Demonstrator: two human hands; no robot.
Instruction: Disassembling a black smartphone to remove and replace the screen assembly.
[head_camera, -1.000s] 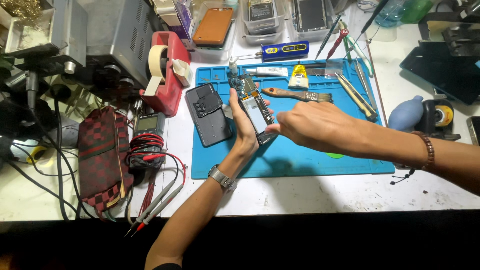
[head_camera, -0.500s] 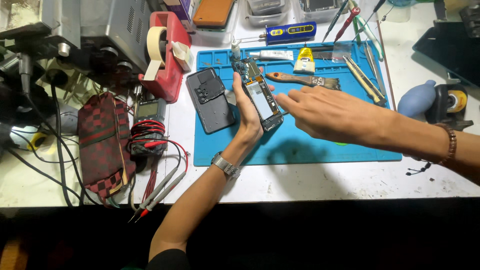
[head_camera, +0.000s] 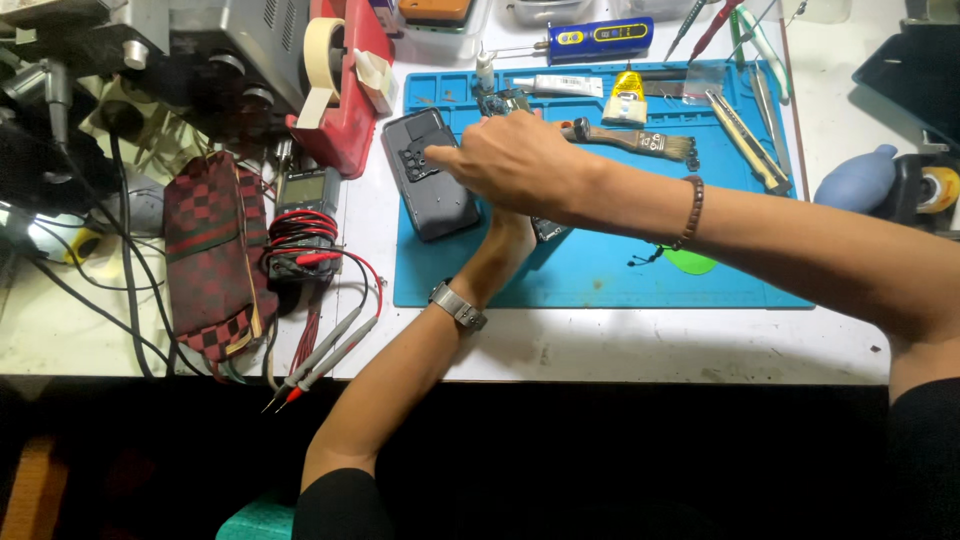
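The right hand (head_camera: 515, 165) reaches across, fingertips pinched at the dark back cover (head_camera: 432, 188) lying on the blue mat (head_camera: 620, 270), while the left hand (head_camera: 510, 232), mostly hidden beneath, grips the opened phone (head_camera: 548, 230) steady.

White workbench (head_camera: 640, 345), dark floor below

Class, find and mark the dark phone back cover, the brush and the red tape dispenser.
Dark phone back cover (head_camera: 440, 205): head view, lower half of the cover.
Brush (head_camera: 640, 140): head view, wooden handle.
Red tape dispenser (head_camera: 345, 125): head view, red body.
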